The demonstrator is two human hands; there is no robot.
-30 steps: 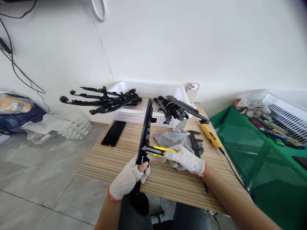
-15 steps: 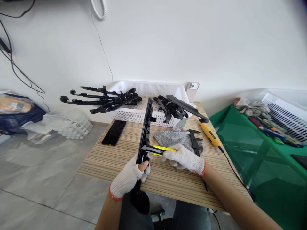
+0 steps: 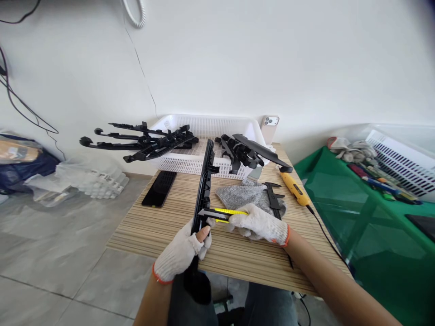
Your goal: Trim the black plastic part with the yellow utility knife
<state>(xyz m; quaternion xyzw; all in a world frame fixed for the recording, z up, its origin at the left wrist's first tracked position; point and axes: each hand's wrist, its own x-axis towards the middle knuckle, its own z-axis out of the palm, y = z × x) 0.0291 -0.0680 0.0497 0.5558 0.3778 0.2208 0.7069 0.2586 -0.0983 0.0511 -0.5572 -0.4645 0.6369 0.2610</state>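
My left hand, in a white knit glove with the thumb tip bare, is wrapped round a long black plastic trim piece. The piece points away from me over the table, and its wide lower end hangs past the near edge. In my gloved right hand is a yellow and black utility knife. Its blade points left and lies against or just over the trim piece, above my left thumb; whether it touches, I cannot tell. Beside the right hand lie a grey cloth and a black caliper.
A white plastic basket at the back holds several black trim pieces that jut over its sides. A black phone lies left; a yellow corded tool lies right. Beyond stands a green-covered table with gloves and tools.
The whole view has shifted slightly. The knife tip sits a little lower on the trim piece; both hands keep their holds.
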